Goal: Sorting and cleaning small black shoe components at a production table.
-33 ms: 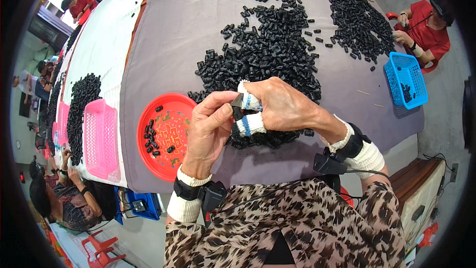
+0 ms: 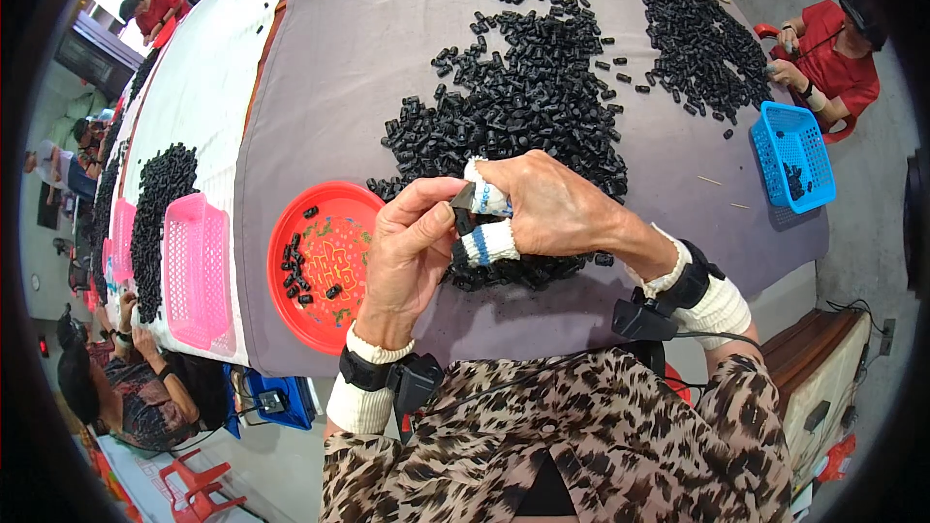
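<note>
In front of my body both hands meet over the near edge of a big pile of small black cylindrical parts. Thumb and index finger of my left hand are pinched on one small black part. My right hand closes on the same part from the other side; its thumb and forefinger wear white knitted covers with blue stripes. The part's far side is hidden by the fingers. Left of my hands lies a red round tray with several black parts in it.
A pink basket stands left on white cloth, beside another black pile. At right are a blue basket, two thin sticks and a further pile. Co-workers sit around the grey-covered table; one in red is at right.
</note>
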Demonstrator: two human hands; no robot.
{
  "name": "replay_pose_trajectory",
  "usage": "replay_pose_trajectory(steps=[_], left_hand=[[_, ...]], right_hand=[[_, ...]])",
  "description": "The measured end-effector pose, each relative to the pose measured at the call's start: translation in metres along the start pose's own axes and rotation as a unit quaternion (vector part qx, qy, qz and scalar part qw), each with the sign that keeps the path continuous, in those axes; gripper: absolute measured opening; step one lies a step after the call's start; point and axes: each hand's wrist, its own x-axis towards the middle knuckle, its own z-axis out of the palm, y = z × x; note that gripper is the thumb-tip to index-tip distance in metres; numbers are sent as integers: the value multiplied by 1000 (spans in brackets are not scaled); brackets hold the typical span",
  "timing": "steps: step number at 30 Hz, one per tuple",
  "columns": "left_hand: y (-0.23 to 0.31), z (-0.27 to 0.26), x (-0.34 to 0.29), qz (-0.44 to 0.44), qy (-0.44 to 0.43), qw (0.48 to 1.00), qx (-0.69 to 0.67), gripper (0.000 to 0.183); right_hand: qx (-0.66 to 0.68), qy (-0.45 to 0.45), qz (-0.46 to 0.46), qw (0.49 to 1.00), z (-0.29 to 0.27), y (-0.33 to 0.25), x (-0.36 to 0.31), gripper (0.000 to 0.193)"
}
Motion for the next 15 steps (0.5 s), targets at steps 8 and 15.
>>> replay_pose_trajectory(steps=[8, 15], left_hand=[[1, -1, 5, -1, 3, 1000, -10, 21], [4, 4, 2, 5, 21, 999, 25, 20]], right_hand=[[-20, -2, -18, 1000, -2, 5, 5, 33], [-55, -3, -49, 997, 2, 10, 5, 31]])
